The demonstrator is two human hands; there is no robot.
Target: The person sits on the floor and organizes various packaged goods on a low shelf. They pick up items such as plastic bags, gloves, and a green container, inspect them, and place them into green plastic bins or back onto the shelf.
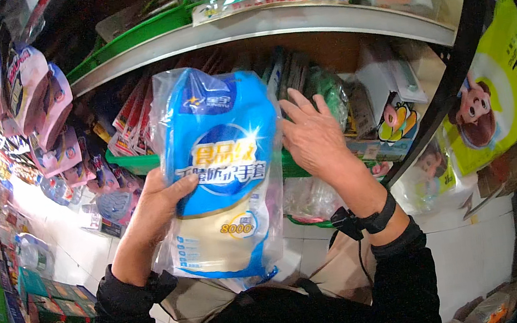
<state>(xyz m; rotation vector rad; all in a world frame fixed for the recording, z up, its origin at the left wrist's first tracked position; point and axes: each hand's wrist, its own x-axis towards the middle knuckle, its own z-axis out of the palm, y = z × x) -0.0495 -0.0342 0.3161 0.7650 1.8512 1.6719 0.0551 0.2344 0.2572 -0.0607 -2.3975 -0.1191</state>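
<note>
A large blue, white and cream pack of gloves (227,195) in clear plastic stands upright before me. My left hand (157,201) is closed on its left edge, thumb across the front and the other fingers hidden behind. Beside the pack's right edge, my right hand (314,132) has its fingers stretched and spread upward. The thumb side lies close to the plastic; whether it touches I cannot tell. Behind the pack are a green basket (133,160) with red-and-white packets (133,116) and, near my right fingertips, a green plastic-wrapped bundle (328,95).
Above runs a shelf edge (266,26) bearing green trays (129,42). A dark upright post (452,81) and a lime-green bag (493,89) are on the right. Hanging pink packets (30,88) line the left. Below is a pale tiled floor (470,257), with stacked boxes (62,314) at lower left.
</note>
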